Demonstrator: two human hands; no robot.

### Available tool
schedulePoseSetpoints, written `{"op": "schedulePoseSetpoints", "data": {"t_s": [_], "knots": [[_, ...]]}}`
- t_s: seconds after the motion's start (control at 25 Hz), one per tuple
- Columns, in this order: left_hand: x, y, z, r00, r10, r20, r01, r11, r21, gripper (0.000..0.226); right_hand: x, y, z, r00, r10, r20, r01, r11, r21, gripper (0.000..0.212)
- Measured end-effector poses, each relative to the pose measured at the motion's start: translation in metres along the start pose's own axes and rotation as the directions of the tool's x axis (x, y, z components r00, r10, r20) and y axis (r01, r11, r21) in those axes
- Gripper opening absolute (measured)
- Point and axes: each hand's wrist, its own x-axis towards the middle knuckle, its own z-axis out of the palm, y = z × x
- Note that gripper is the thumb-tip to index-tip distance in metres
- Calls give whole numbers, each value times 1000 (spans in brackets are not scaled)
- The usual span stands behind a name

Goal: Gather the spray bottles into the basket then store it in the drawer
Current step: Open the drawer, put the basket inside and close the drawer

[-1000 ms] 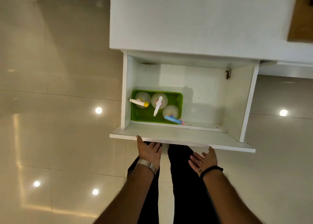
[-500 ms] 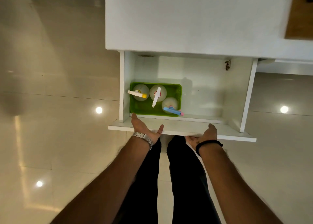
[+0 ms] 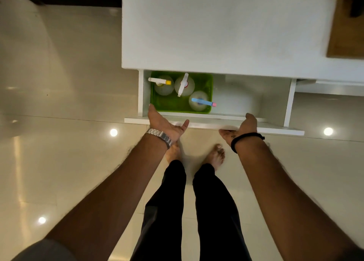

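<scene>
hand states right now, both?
Left hand: open, palm against the drawer front, holding nothing.
Right hand: open, pressed on the drawer front, holding nothing.

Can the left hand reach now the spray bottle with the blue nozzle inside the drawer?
Probably yes. The drawer is partly open, and the blue-nozzle bottle stands in the green basket near the front, uncovered from above. The left hand rests open on the drawer front, close by.
</scene>
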Motion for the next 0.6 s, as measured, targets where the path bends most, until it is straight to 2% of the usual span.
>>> {"op": "schedulePoseSetpoints", "data": {"t_s": [0.2, 0.48, 0.6], "knots": [[-1, 18, 31, 995, 33, 99, -37, 999, 36, 96, -3, -26, 33, 998, -38, 54, 38, 999, 10, 70], [4, 44, 69, 978, 84, 193, -98, 993, 63, 103, -8, -58, 77, 985, -126, 114, 123, 992, 31, 68], [9, 50, 76, 964, 140, 227, -160, 984, 75, 98, -8, -62, 85, 972, -170, 162, 167, 985, 30, 65]]}}
